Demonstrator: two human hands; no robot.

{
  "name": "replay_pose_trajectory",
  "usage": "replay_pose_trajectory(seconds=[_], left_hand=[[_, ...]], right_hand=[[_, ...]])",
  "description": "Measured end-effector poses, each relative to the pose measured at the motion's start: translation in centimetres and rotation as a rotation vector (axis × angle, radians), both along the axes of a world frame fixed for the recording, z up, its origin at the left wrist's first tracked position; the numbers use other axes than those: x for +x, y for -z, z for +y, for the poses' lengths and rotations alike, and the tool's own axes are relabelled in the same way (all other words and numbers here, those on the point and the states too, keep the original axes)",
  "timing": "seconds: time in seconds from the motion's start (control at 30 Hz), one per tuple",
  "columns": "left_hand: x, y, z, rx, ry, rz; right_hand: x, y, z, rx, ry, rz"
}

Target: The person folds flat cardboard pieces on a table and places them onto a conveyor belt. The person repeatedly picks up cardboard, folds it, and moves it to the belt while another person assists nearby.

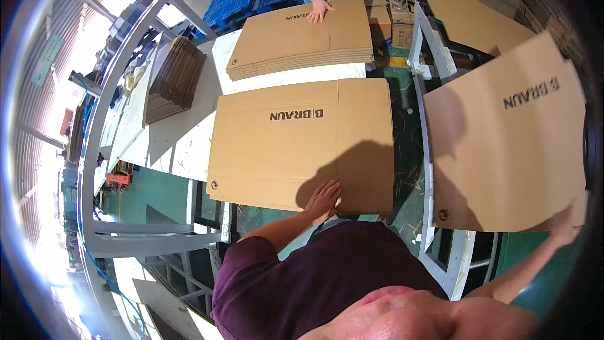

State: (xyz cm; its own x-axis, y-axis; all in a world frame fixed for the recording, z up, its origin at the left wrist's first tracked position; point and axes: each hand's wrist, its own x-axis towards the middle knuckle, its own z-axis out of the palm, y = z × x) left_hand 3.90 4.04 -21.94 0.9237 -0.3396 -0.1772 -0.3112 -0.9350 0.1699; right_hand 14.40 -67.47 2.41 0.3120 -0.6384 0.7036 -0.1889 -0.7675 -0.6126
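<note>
A flat, folded cardboard box (270,151) with dark printing lies in front of me on the white table. My left hand (323,201) rests on its near edge, fingers stretched over the board. Off to the right, my right hand (565,226) grips the near right corner of another flattened cardboard box (503,145), which is tilted over the frame there; my thumb and fingers are partly hidden and slightly blurred. My shadow falls across both boards.
Across the table, a co-worker's hand (319,11) lies on a stack of flattened boxes (283,41). Smaller cardboard pieces (176,79) stand stacked at the left. Grey metal frames (100,126) flank the table. Blue pallets (233,6) and a carton (402,25) are behind.
</note>
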Motion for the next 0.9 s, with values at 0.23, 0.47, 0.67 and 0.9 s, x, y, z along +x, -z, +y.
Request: replay_pose_trajectory(seconds=[0.23,0.47,0.67,0.9], left_hand=[[0.2,1.4,-0.8,-0.111,-0.131,-0.032],[-0.4,-0.3,-0.9,-0.141,-0.215,0.0],[-0.5,0.4,-0.7,-0.16,-0.213,-0.027],[-0.2,0.2,-0.5,-0.127,-0.172,0.085]], right_hand=[[2.6,38.6,2.9,1.435,-0.21,0.015],[5.5,31.5,5.2,1.664,-0.735,0.017],[7.9,18.7,21.0,1.375,-0.918,-0.012],[-6.8,17.0,49.6,1.666,-1.229,0.227]])
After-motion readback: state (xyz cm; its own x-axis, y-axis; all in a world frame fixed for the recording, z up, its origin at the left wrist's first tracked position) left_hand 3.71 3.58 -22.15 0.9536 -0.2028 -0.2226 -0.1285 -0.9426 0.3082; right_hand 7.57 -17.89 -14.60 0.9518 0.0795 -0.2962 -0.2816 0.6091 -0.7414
